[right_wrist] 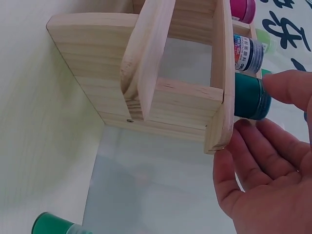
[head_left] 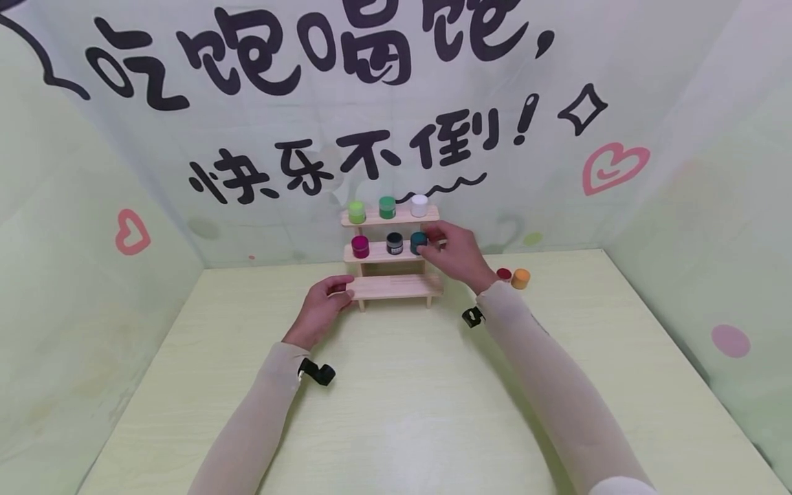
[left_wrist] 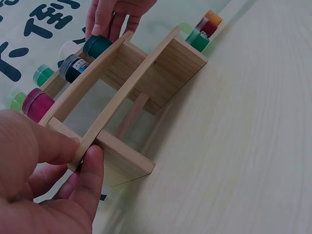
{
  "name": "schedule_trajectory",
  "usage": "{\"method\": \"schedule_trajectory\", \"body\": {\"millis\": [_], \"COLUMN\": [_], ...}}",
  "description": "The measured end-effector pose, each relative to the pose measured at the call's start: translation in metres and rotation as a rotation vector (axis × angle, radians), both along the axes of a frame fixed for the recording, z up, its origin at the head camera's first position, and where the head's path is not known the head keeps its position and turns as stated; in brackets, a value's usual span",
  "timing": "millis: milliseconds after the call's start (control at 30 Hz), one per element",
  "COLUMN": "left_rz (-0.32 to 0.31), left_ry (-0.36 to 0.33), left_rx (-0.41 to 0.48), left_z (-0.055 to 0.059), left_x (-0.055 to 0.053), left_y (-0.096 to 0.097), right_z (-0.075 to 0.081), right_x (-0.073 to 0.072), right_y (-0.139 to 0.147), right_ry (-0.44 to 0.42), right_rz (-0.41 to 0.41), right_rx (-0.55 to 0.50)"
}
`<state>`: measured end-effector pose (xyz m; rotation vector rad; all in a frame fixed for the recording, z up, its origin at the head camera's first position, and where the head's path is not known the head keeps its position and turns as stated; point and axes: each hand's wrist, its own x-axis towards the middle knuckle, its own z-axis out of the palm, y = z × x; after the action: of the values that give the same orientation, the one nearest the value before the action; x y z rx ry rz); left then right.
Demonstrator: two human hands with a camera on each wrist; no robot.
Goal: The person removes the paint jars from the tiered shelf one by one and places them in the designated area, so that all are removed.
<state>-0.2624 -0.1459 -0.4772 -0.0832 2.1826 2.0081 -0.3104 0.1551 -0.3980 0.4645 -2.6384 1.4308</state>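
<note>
A small three-tier wooden display shelf (head_left: 396, 286) stands at the back of the table. My left hand (head_left: 320, 309) pinches the left end of its lowest board between thumb and fingers. On the middle tier, at the right end, my right hand (head_left: 456, 251) holds a teal paint jar (right_wrist: 250, 96), thumb on its lid side and fingers on the other side, close to the board's end. Beside it on that tier stand a black paint jar (head_left: 394, 243) and a magenta paint jar (head_left: 360, 247). The top tier carries light green (head_left: 356, 212), green (head_left: 386, 207) and white (head_left: 419, 205) jars.
Right of the shelf, partly behind my right forearm, an orange jar (head_left: 521, 278) and a dark red jar (head_left: 504, 275) stand on the table (head_left: 396, 426). A green jar (left_wrist: 198, 41) is near them. A printed cloth wall (head_left: 396, 137) rises directly behind the shelf.
</note>
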Motion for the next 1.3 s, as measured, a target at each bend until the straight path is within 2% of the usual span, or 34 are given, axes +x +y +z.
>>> {"method": "schedule_trajectory", "body": {"millis": [200,433,967,1133,1300], "left_rz": [0.006,0.002,0.004,0.000,0.000], "left_ry": [0.007,0.008,-0.008,-0.004,-0.004], "left_rx": [-0.006,0.018,0.004,0.003,0.008], "left_z": [0.001,0.001,0.002,0.002,0.002], "left_x": [0.000,0.000,0.000,0.001,0.001], "left_y": [-0.001,-0.001,-0.001,-0.001,-0.002], "right_z": [-0.001,-0.002,-0.001,-0.002,-0.004], "right_x": [-0.005,-0.005,0.008,0.013,0.017], "right_y": [-0.005,-0.004,0.003,0.007,0.013], "right_ry": [-0.023,-0.007,-0.016,0.018,0.056], "right_rz": [-0.007,0.010,0.004,0.025,0.026], "right_rx": [0.057,0.060,0.034,0.006,0.029]}}
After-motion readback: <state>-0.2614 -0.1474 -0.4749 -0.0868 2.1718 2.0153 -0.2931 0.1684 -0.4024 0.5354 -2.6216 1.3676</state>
